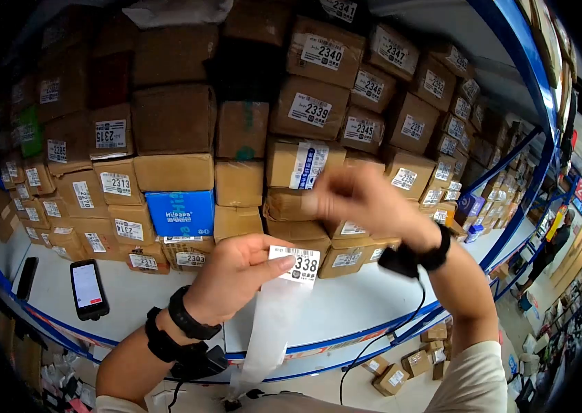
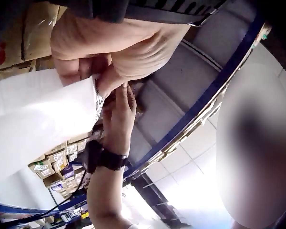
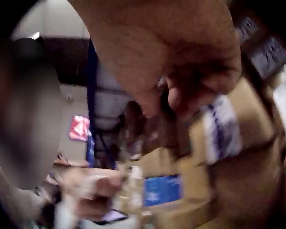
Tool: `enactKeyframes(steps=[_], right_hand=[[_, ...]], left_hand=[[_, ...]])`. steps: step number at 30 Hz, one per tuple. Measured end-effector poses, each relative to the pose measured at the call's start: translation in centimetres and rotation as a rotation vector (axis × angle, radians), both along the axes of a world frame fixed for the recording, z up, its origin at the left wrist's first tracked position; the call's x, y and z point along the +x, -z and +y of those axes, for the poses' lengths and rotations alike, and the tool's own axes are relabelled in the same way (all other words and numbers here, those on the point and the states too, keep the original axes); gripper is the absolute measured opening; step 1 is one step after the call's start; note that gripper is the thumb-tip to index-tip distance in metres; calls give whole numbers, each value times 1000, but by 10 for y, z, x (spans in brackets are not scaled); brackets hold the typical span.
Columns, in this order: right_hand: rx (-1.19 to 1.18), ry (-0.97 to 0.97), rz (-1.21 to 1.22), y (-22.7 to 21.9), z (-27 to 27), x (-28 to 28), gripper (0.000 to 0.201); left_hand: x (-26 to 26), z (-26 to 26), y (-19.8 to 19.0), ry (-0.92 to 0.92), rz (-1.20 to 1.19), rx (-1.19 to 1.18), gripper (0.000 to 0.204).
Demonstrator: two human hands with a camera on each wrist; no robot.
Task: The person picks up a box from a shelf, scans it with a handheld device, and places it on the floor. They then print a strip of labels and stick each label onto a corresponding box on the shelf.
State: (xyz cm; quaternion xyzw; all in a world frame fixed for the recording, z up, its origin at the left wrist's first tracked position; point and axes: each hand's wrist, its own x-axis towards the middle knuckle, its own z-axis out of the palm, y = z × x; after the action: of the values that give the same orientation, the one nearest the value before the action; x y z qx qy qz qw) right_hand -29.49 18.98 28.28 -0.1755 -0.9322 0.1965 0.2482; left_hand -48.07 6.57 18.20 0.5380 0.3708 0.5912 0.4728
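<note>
My left hand (image 1: 229,279) pinches a white printed sticker label (image 1: 306,266) between thumb and fingers, with "338" showing beside the thumb. From it a long pale strip of label backing (image 1: 270,337) hangs past the shelf edge. In the left wrist view this strip (image 2: 43,114) spreads wide below the hand. My right hand (image 1: 367,203) is raised in front of the stacked cartons, blurred, its fingers loosely bent with no object visible in them. Behind it stands a carton (image 1: 284,162) with a white and blue label. The right wrist view shows the thumb and fingers apart.
Numbered cartons (image 1: 318,51) are stacked high across the shelf, with a blue box (image 1: 181,213) among them. A phone (image 1: 88,289) lies on the white shelf board (image 1: 194,320) at left. Small cartons (image 1: 391,378) lie on the floor. A person (image 1: 553,248) stands far right.
</note>
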Motion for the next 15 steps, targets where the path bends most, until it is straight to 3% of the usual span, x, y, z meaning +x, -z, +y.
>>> enactKeyframes(steps=[2,4,6,8,10,12,13,14,15], right_hand=[[-28,-128,-110,21,-29,10,28],[125,-18,-53,38,-44,14,28],[110,-13,5,45,-46,14,22],[-108,21,117,48,-48,13,17],[-45,30,129,45,-34,3,18],[223,275,110,36,-12,-12,24],[219,279,111,33,4,-21,24],[429,347,195,30,21,-29,29],[639,411,278,28,31,-34,35]], left_hand=[[8,-3,1,-29,108,12,27],[16,-5,4,-286,363,127,18],[19,-2,11,-300,261,203,17],[13,-2,9,-341,376,187,26],[1,-2,8,-281,314,64,30],[-6,-4,9,-222,254,-59,35],[-8,-6,10,-203,138,-132,38],[-11,-8,11,-184,23,-205,42],[-19,-9,22,-205,179,-120,32]])
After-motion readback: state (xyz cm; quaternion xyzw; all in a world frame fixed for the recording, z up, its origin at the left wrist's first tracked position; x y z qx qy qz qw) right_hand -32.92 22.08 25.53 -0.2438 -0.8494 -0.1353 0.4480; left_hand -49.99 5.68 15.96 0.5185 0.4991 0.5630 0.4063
